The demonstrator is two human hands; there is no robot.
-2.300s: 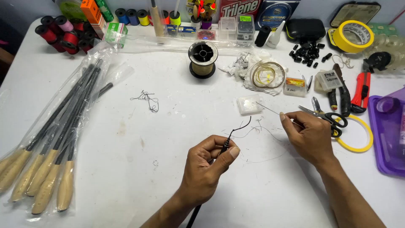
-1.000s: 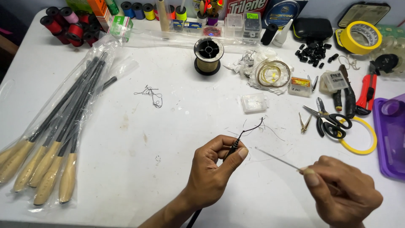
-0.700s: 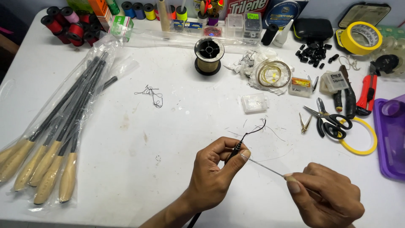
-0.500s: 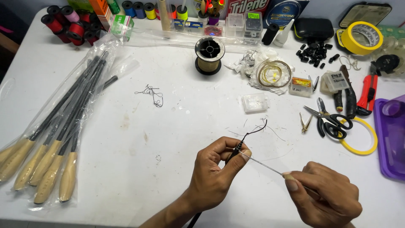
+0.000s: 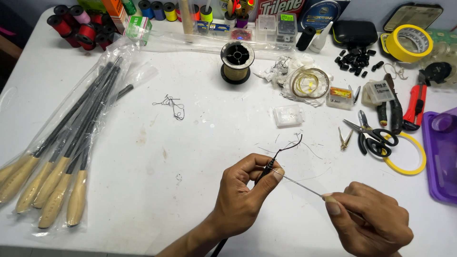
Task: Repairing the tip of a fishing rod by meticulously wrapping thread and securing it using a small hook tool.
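rod bundle (image 5: 62, 157): dark shafts with pale wooden handles, sealed in a clear bag, lying slantwise at the left of the white table (image 5: 143, 190).
thread spools (image 5: 76, 26): red ones at the far left corner, blue and yellow ones just right of them.
line scrap (image 5: 172, 103): small dark tangle, lying alone on the table.
line spool (image 5: 237, 61): black, standing on its flat end at centre rear.
left hand (image 5: 243, 197): thumb and forefinger pinched on a thin black rod tip (image 5: 269, 165), whose curled black cord end rises above the fingers.
needle (image 5: 302, 186): thin metal shaft, running from the rod tip at the left fingertips to the right hand.
right hand (image 5: 373, 223): clenched, thumb and forefinger gripping the needle's near end.
scissors (image 5: 373, 138): black-handled, lying partly on a yellow ring (image 5: 404, 157).
purple tray (image 5: 442, 157): at the right edge.
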